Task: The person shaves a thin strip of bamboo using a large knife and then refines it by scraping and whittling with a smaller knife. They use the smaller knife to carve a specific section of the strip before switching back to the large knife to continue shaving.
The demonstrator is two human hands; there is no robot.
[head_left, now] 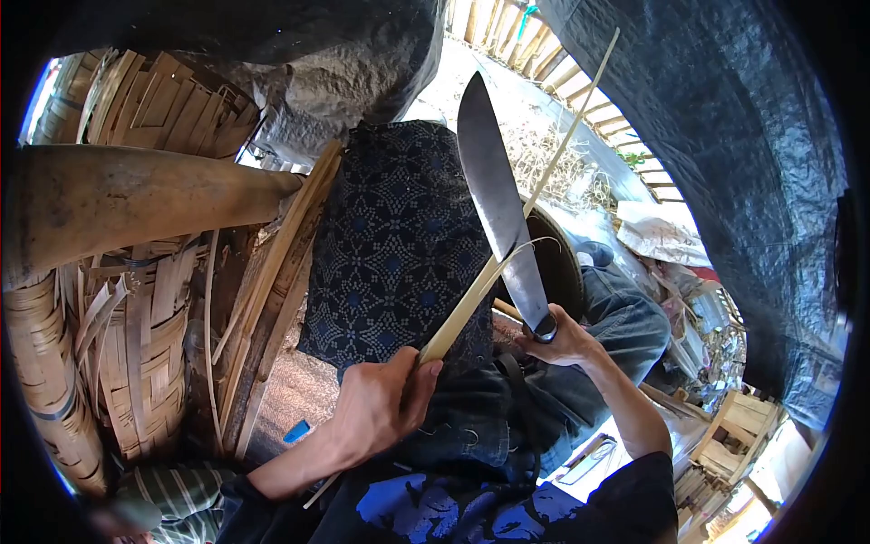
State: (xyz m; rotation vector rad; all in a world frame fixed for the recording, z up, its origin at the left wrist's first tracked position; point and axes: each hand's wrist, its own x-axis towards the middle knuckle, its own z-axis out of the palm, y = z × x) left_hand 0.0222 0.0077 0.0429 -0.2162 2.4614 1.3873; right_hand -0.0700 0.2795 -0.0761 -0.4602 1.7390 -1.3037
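A: Where do we have the bamboo strip (462, 315)?
B: It runs from our left hand (379, 406) up and to the far right, passing behind the knife (498, 195). Left is closed, thumb and fingers pinching it.
A: Right hand (562, 341)?
B: Wrapped round the knife handle, tip up and away. A thin sliver (546, 238) curls where blade and strip cross.
A: Handling?
B: We'd call the strip light and springy, probably smooth, prone to splitting lengthwise. Best hold: the broad near part, as we have it, off the raw sides. Knife looks stiff and heavier; handle only.
A: Edges, room?
B: Can't tell sharpness; treat both sides as live, away from our denim leg (625, 313). Bamboo pole (149, 208) crowds the left, dark tarp (725, 136) the right. Most room is ahead, beyond the patterned cloth (394, 240).
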